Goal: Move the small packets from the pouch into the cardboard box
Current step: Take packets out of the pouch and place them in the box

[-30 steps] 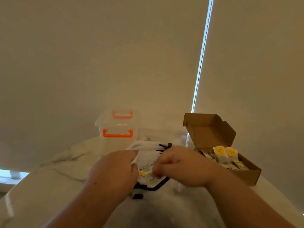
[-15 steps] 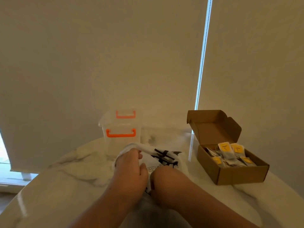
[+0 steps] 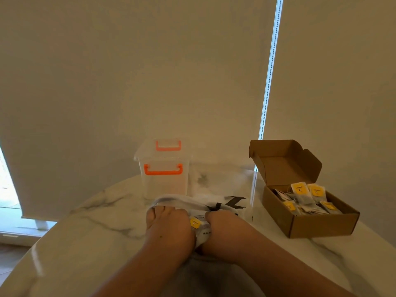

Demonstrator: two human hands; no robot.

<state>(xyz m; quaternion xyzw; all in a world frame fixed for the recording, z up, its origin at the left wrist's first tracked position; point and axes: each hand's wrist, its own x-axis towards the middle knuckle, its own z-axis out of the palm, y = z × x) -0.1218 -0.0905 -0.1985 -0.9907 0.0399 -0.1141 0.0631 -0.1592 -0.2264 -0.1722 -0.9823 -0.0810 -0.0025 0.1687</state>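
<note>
As left hand (image 3: 169,224) and right hand (image 3: 225,229) hold the pouch (image 3: 192,201), tub (image 3: 164,183) stands behind.

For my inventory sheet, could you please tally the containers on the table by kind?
Clear plastic tub, orange handles: 1
Cardboard box, lid open: 1
White pouch: 1
Total: 3

Left hand (image 3: 169,224), right hand (image 3: 227,227), one pouch (image 3: 216,203), one cardboard box (image 3: 321,224), one clear tub (image 3: 164,183), at least five packets (image 3: 299,189).
</note>
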